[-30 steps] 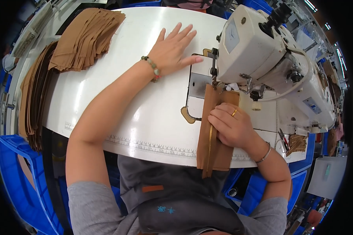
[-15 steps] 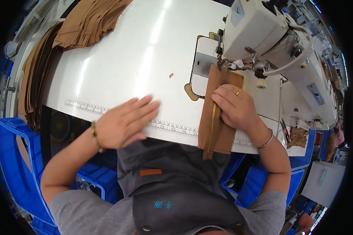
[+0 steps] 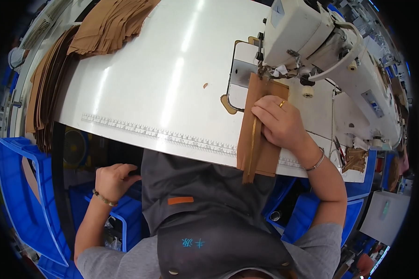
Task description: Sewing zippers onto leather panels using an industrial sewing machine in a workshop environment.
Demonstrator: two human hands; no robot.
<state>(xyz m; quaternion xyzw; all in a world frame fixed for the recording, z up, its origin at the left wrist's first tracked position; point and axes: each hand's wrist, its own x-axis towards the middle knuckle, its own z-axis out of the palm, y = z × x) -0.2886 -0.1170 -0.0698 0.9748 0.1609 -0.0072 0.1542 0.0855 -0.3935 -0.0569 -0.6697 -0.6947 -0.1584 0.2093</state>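
Note:
A brown fabric piece point(image 3: 265, 158) with a gold-toothed zipper point(image 3: 253, 135) along it lies under the sewing machine's needle area point(image 3: 264, 73). Its near end hangs over the table's front edge. My right hand point(image 3: 280, 122), wearing a ring, grips the fabric beside the zipper, fingertips bent together on it. Off the table at the left, below the front edge, my left hand point(image 3: 114, 180) hovers over a blue bin. Its fingers are half bent with the thumb apart, and I see nothing held there.
The white sewing machine point(image 3: 307, 42) fills the far right. Stacks of brown fabric pieces point(image 3: 111, 28) lie at the far left, some draping over the edge point(image 3: 44, 97). A ruler strip point(image 3: 158, 134) runs along the table front. Blue bins point(image 3: 30, 195) stand below; scissors point(image 3: 342, 153) lie right.
My left hand has moved off the tabletop, down and left past the front edge, its flat fingers now bent. My right hand stays on the fabric, which has barely shifted.

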